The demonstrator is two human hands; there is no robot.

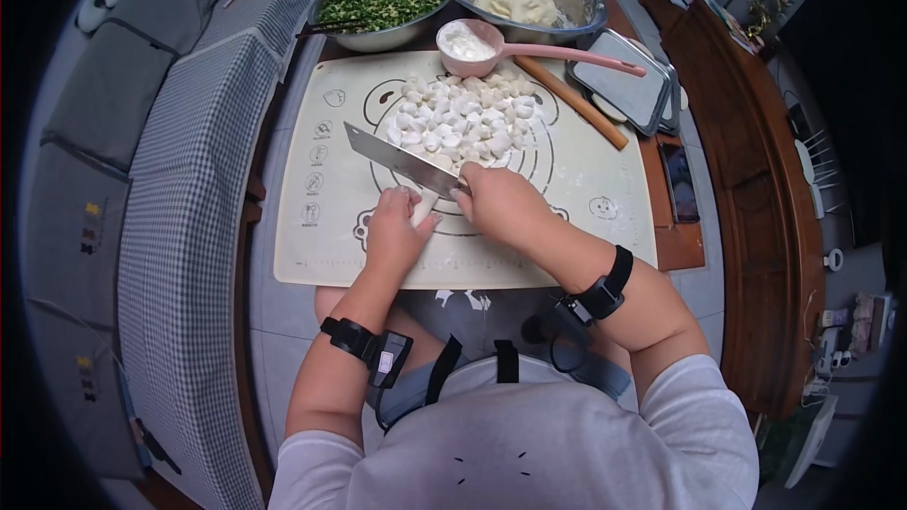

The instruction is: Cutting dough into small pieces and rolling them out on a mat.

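My right hand grips the handle of a broad-bladed kitchen cleaver. The blade slants up to the left, its lower edge against or just above a short roll of white dough. Around that roll my left hand is closed, thumb on one side and fingers on the other. Just beyond the blade, many small cut dough pieces lie heaped and dusted with flour. All of this rests on a cream silicone kneading mat with printed circles and a ruler scale.
At the back stand a metal bowl of chopped greens with chopsticks and a metal basin holding a dough lump. A pink ladle holds flour. To the right are a wooden rolling pin, stacked metal trays and a phone.
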